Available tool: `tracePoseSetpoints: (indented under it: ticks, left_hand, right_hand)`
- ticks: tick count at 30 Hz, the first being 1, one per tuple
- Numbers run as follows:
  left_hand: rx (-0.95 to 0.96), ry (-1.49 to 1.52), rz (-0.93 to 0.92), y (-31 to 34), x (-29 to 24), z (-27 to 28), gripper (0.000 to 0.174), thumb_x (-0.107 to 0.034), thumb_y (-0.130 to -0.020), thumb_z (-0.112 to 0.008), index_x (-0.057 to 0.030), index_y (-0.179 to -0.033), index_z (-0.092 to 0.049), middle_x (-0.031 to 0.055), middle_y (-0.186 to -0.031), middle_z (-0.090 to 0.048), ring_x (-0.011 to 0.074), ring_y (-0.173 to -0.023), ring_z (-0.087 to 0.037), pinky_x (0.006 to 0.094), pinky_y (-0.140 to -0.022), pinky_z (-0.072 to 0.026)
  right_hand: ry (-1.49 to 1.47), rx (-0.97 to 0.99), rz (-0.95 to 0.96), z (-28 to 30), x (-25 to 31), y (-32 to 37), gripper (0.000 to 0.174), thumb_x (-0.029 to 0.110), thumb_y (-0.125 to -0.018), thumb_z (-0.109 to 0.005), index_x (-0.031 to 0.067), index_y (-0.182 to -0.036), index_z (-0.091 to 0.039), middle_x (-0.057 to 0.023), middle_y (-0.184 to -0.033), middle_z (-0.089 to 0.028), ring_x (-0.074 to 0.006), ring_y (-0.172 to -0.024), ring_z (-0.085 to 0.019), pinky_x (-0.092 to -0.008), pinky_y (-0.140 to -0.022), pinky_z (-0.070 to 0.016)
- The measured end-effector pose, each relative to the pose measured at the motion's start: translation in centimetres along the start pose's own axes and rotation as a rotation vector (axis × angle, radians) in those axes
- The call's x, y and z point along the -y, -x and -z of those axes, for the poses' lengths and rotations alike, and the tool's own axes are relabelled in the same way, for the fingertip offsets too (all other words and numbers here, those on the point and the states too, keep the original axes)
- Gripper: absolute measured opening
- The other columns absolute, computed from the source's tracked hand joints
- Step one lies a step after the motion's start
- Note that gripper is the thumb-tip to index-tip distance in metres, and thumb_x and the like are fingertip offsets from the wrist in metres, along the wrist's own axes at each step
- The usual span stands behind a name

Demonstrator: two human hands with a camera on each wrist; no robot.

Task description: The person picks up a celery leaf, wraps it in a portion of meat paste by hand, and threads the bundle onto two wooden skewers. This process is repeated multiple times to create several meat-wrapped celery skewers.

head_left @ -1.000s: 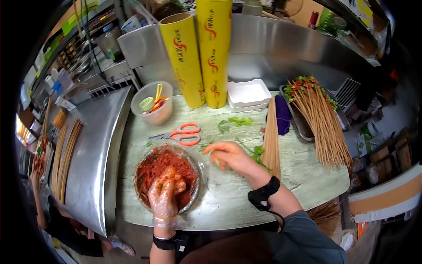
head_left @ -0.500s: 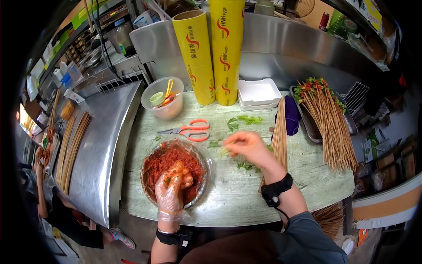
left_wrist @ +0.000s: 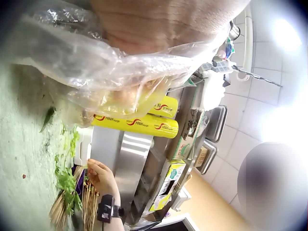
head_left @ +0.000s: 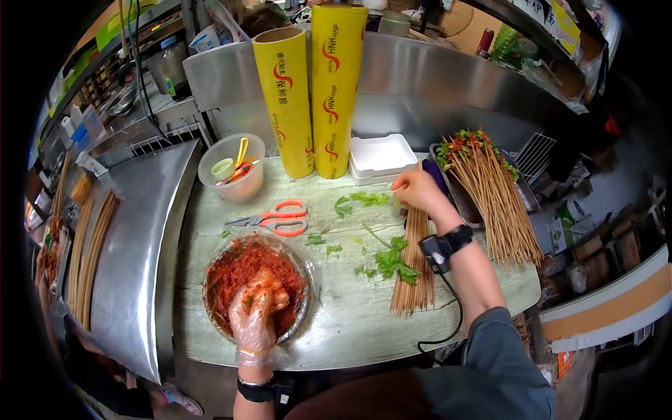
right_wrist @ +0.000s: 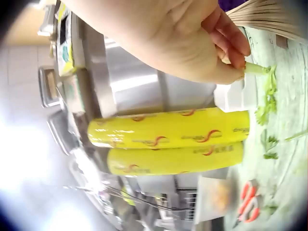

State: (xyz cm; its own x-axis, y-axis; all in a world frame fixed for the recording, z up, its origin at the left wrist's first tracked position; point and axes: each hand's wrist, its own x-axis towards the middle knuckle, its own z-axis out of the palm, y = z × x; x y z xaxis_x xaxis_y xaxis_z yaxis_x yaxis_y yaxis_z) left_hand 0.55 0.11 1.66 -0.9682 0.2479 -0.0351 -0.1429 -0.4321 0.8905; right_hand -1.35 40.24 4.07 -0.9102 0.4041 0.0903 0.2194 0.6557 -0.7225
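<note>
My left hand (head_left: 253,316), in a clear plastic glove, is in the bowl (head_left: 308,308) of red seasoned minced-looking meat (head_left: 245,264). Its sauce-coated fingers are curled over some of the meat, and a small green bit shows at the palm side. The glove's cuff hides the fingers in the left wrist view. My bare right hand (head_left: 418,190) is over the far end of the bare skewers (head_left: 414,280). Between thumb and fingertips it pinches a pale green celery stalk (right_wrist: 255,69), whose leaves (right_wrist: 267,103) trail along the table.
Orange-handled scissors (head_left: 280,218) lie behind the bowl, and loose celery leaves (head_left: 395,260) beside the skewers. Two yellow film rolls (head_left: 336,105), a plastic tub (head_left: 234,185) and a white box (head_left: 383,157) stand at the back. Finished skewers (head_left: 493,196) lie on a tray at right.
My right hand has moved from the middle of the table to the back right, onto the celery stalk by the white box. My left hand stays in the bowl. The head view has shifted slightly.
</note>
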Motion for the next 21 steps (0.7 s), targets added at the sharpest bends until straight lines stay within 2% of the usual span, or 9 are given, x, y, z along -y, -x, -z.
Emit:
tracePoseSetpoints:
  ticks: [1, 3, 4, 6, 9, 15, 17, 19, 21]
  left_hand:
    - [0.005, 0.002, -0.003, 0.0, 0.0, 0.0, 0.026, -0.007, -0.088, -0.058, 0.0043, -0.111, -0.056, 0.0142, -0.094, -0.064, 0.0209, -0.075, -0.065, 0.0307, -0.066, -0.0555]
    - [0.018, 0.003, -0.002, 0.0, -0.2, -0.1, 0.025, -0.006, -0.087, -0.058, 0.0049, -0.11, -0.056, 0.0142, -0.094, -0.064, 0.0208, -0.075, -0.065, 0.0308, -0.066, -0.0552]
    - [0.023, -0.009, -0.002, 0.1, -0.3, -0.1, 0.025, -0.006, -0.087, -0.058, 0.0051, -0.11, -0.056, 0.0143, -0.094, -0.064, 0.0207, -0.075, -0.065, 0.0308, -0.067, -0.0552]
    - [0.029, -0.02, 0.0, 0.0, -0.3, -0.1, 0.025, -0.006, -0.087, -0.058, 0.0053, -0.109, -0.056, 0.0143, -0.094, -0.064, 0.0205, -0.074, -0.065, 0.0307, -0.067, -0.055]
    - [0.024, -0.012, 0.009, 0.1, -0.3, -0.1, 0.025, -0.005, -0.087, -0.058, 0.0056, -0.109, -0.056, 0.0143, -0.093, -0.065, 0.02, -0.074, -0.064, 0.0303, -0.067, -0.0548]
    - [-0.015, -0.034, 0.002, 0.3, -0.7, -0.6, 0.027, -0.005, -0.087, -0.059, 0.0056, -0.112, -0.055, 0.0127, -0.093, -0.065, 0.0174, -0.073, -0.063, 0.028, -0.066, -0.0543]
    - [-0.013, -0.098, -0.05, 0.1, -1.1, -1.1, 0.03, -0.005, -0.087, -0.06, 0.0059, -0.114, -0.054, 0.012, -0.095, -0.064, 0.016, -0.073, -0.063, 0.0275, -0.066, -0.0543]
    - [-0.007, -0.231, -0.175, 0.3, -1.7, -2.3, 0.045, -0.001, -0.083, -0.064, 0.0044, -0.124, -0.046, 0.0118, -0.104, -0.061, 0.0168, -0.081, -0.062, 0.0283, -0.072, -0.0534]
    - [0.079, -0.316, -0.201, 1.3, -2.8, -3.7, 0.057, -0.006, -0.075, -0.074, 0.0007, -0.126, -0.048, 0.0106, -0.102, -0.062, 0.0187, -0.093, -0.061, 0.0296, -0.081, -0.0505]
  right_hand:
    - [0.138, 0.072, -0.042, -0.6, 0.4, -0.5, 0.015, 0.006, -0.067, -0.066, -0.0001, -0.081, -0.068, -0.0185, -0.075, -0.066, -0.027, -0.068, -0.066, -0.0347, -0.065, -0.0528]
    - [0.662, 0.014, 0.04, -3.7, -3.7, -3.2, 0.014, 0.01, -0.063, -0.068, -0.0014, -0.071, -0.068, -0.0186, -0.07, -0.065, -0.0311, -0.065, -0.064, -0.0353, -0.063, -0.0521]
    - [0.672, -0.005, 0.036, -4.2, -3.7, -3.3, 0.014, 0.011, -0.062, -0.068, -0.0006, -0.07, -0.068, -0.019, -0.071, -0.065, -0.0329, -0.066, -0.064, -0.0365, -0.064, -0.052]
    - [0.689, -0.042, 0.032, -5.2, -3.8, -3.1, 0.014, 0.013, -0.06, -0.068, 0.0009, -0.068, -0.068, -0.0199, -0.074, -0.064, -0.0364, -0.069, -0.063, -0.0389, -0.068, -0.0519]
    - [0.632, 0.011, -0.016, -5.9, -4.6, -3.8, 0.013, 0.012, -0.062, -0.068, 0.0027, -0.07, -0.068, -0.0177, -0.072, -0.065, -0.035, -0.068, -0.063, -0.0394, -0.066, -0.0505]
    - [0.231, -0.096, 0.43, -2.9, 6.1, 3.2, 0.006, 0.004, -0.071, -0.064, 0.0034, -0.076, -0.062, -0.016, -0.079, -0.06, -0.0359, -0.073, -0.058, -0.0413, -0.065, -0.0478]
    - [0.182, -0.07, 0.518, -3.0, 9.9, 6.3, 0.008, 0.003, -0.074, -0.063, 0.0024, -0.082, -0.059, -0.014, -0.082, -0.056, -0.0329, -0.076, -0.058, -0.0388, -0.066, -0.0481]
    - [0.204, -0.087, 0.64, -3.7, 12.6, 8.7, 0.013, 0.001, -0.073, -0.065, 0.002, -0.085, -0.059, -0.0119, -0.084, -0.057, -0.03, -0.072, -0.059, -0.0361, -0.062, -0.0483]
    - [0.182, -0.083, 0.716, -4.7, 14.2, 10.6, 0.016, 0.0, -0.072, -0.066, 0.0019, -0.087, -0.059, -0.0104, -0.085, -0.058, -0.0284, -0.071, -0.059, -0.0347, -0.061, -0.0487]
